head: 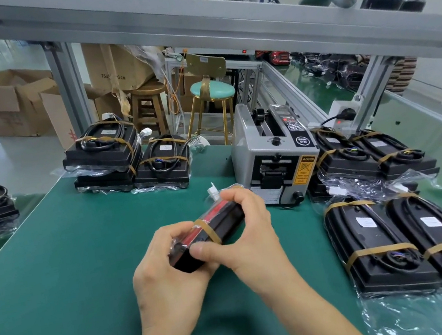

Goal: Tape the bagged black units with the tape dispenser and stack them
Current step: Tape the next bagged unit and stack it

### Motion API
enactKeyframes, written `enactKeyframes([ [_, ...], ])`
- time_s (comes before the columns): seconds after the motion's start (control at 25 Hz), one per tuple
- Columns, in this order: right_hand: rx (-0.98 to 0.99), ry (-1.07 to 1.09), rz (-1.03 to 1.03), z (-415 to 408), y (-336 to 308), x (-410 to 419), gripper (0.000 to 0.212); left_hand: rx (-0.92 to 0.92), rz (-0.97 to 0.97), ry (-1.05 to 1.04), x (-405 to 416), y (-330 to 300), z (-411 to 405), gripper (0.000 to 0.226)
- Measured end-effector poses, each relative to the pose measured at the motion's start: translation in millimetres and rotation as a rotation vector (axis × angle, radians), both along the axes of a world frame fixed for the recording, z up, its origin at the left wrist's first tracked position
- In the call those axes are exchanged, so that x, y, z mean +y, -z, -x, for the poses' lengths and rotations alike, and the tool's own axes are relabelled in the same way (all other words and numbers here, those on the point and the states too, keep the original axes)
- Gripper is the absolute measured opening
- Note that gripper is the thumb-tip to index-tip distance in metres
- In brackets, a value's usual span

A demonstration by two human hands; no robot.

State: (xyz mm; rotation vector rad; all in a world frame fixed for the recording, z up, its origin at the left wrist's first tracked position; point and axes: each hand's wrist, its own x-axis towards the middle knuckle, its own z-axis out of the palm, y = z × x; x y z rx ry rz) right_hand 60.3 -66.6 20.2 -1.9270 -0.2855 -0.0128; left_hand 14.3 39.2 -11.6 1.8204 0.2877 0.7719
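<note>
Black bagged unit (pixel 213 234) held on edge above the green tabletop (pixel 55 268); left hand (pixel 165 279) and right hand (pixel 242 234) fingers both grip it, near the tape dispenser (pixel 274 158)

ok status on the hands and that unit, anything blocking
Left hand and right hand both grip the bagged unit, held on edge above the mat. One tape band on it. Tape dispenser just behind, path clear.

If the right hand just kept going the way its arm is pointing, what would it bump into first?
Probably the bagged unit it already grips with the left hand. The right hand points up-left; beyond lies bare green mat, then the far stacks, though depth is unclear.
</note>
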Motion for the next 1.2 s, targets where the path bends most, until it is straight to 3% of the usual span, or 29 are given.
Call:
enactKeyframes([
  [0.16,-0.003,0.094,-0.066,-31,0,-25,0.051,0.034,0.036,0.085,27,2,5,0.070],
  [0.28,0.137,-0.185,-0.052,-45,3,-47,0.060,0.070,0.149,0.205,58,3,8,0.075],
  [0.4,0.196,-0.319,-0.153,-48,12,-50,0.047,0.129,0.135,0.308,68,-8,9,0.077],
  [0.64,0.179,-0.315,-0.198,-50,14,-52,0.038,0.106,-0.448,0.282,48,-58,-2,0.053],
  [0.76,0.183,-0.324,-0.222,-47,14,-53,0.039,0.263,-0.668,0.294,22,-70,-30,0.034],
  [0.88,0.179,-0.339,-0.249,-48,14,-52,0.039,0.365,-0.648,0.268,18,-73,-46,0.008],
  [1.04,0.163,-0.370,-0.255,-51,16,-51,0.037,0.302,-0.772,0.169,12,-68,-48,0.012],
  [1.2,0.152,-0.397,-0.273,-53,18,-50,0.036,0.255,-0.684,0.381,27,-66,-44,0.007],
])
